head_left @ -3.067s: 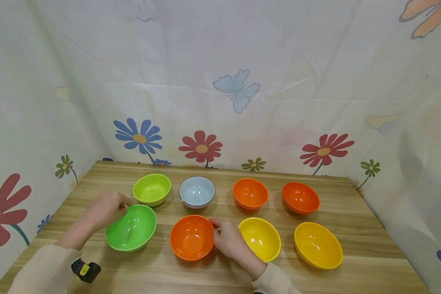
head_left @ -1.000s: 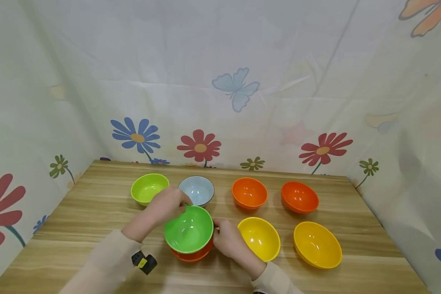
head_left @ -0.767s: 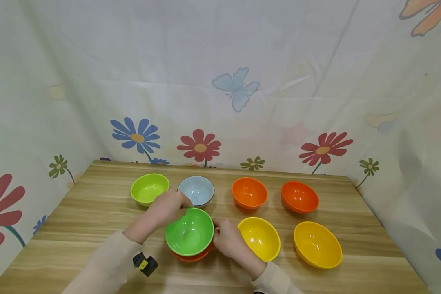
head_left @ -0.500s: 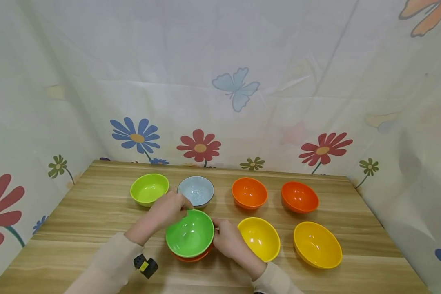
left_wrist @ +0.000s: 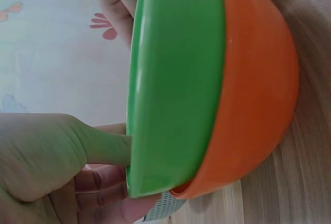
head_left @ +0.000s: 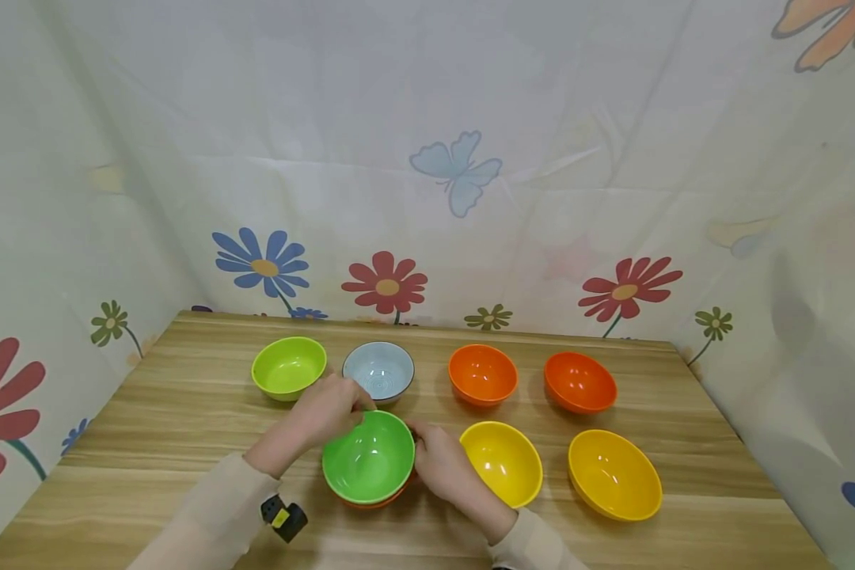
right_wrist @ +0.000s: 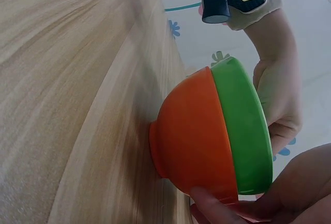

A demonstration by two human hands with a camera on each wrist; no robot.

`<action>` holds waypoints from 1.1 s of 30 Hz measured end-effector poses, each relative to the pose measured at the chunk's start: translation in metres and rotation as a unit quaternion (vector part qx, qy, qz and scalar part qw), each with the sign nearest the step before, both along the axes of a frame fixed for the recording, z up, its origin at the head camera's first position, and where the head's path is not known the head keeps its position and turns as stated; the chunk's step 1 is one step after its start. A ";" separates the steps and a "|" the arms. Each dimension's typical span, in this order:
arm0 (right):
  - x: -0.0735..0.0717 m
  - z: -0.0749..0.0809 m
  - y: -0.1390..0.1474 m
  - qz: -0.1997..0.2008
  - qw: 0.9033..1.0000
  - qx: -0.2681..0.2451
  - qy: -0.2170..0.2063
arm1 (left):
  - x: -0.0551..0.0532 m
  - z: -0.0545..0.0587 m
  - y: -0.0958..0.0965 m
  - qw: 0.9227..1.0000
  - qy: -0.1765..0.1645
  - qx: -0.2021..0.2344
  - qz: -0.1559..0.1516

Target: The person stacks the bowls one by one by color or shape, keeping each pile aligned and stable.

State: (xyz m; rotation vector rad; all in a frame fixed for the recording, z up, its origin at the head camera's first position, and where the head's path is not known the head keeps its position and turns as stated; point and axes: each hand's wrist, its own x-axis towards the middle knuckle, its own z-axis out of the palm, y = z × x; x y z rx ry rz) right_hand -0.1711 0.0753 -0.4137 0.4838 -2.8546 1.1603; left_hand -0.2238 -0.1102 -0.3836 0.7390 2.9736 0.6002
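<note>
My left hand (head_left: pixel 328 408) pinches the back-left rim of a green bowl (head_left: pixel 369 463), thumb on one side of the rim and fingers on the other. That bowl sits partly inside an orange bowl (right_wrist: pixel 191 131), with much of its green wall showing above the orange rim in both wrist views. The orange bowl's foot stands on the table; from the head only a sliver of it shows below the green one. My right hand (head_left: pixel 443 461) holds the orange bowl at its right side, with a fingertip against the outer wall in the right wrist view.
Behind stand a lime bowl (head_left: pixel 289 368), a grey-blue bowl (head_left: pixel 379 368), an orange bowl (head_left: pixel 482 374) and a red-orange bowl (head_left: pixel 580 381). A yellow bowl (head_left: pixel 502 463) is close beside my right hand, another yellow bowl (head_left: pixel 614 475) farther right. The wooden table (head_left: pixel 150 459) ends at a flowered cloth.
The green bowl has travelled right from the table's left side with my left hand, then down into the orange bowl, sinking slightly over the last second. My right hand has stayed at the orange bowl.
</note>
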 end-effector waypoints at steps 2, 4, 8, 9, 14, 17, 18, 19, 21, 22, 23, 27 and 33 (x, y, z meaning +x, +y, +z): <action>0.000 0.000 0.000 -0.006 1.000 0.001 -0.005 | 0.000 0.000 0.000 1.000 0.000 0.000 -0.001; -0.001 0.000 -0.001 -0.012 1.000 -0.002 -0.013 | 0.000 -0.001 0.000 1.000 -0.002 -0.002 0.001; -0.001 0.001 -0.001 -0.017 0.999 -0.011 -0.028 | -0.001 -0.001 0.001 1.000 -0.009 -0.006 0.003; -0.001 0.002 -0.001 -0.018 0.999 -0.015 -0.033 | -0.001 -0.001 0.001 1.000 -0.011 -0.007 0.003; 0.000 0.003 -0.002 -0.024 0.998 -0.024 -0.047 | -0.002 -0.001 0.000 1.000 -0.013 -0.008 -0.003; 0.000 0.002 -0.003 -0.024 0.997 -0.036 -0.062 | -0.003 -0.002 0.000 1.000 -0.011 -0.009 -0.005; 0.000 0.002 -0.003 -0.023 0.997 -0.040 -0.068 | -0.003 -0.003 0.000 1.000 -0.010 -0.009 -0.007; 0.000 0.002 -0.003 -0.022 0.996 -0.043 -0.072 | -0.003 -0.003 0.000 1.000 -0.009 -0.009 -0.008; 0.001 0.001 -0.003 -0.022 0.995 -0.048 -0.079 | -0.003 -0.004 0.000 1.000 -0.008 -0.011 -0.008; 0.001 0.001 -0.003 -0.022 0.996 -0.046 -0.079 | -0.003 -0.004 0.000 1.000 -0.008 -0.011 -0.007; 0.001 0.001 -0.003 -0.022 0.995 -0.046 -0.080 | -0.003 -0.004 0.000 1.000 -0.008 -0.011 -0.007; 0.001 0.001 -0.003 -0.023 0.996 -0.043 -0.081 | -0.003 -0.004 0.001 1.000 -0.004 -0.017 0.001; 0.001 0.002 -0.004 -0.023 0.997 -0.035 -0.070 | -0.003 -0.005 0.001 1.000 0.005 -0.025 0.010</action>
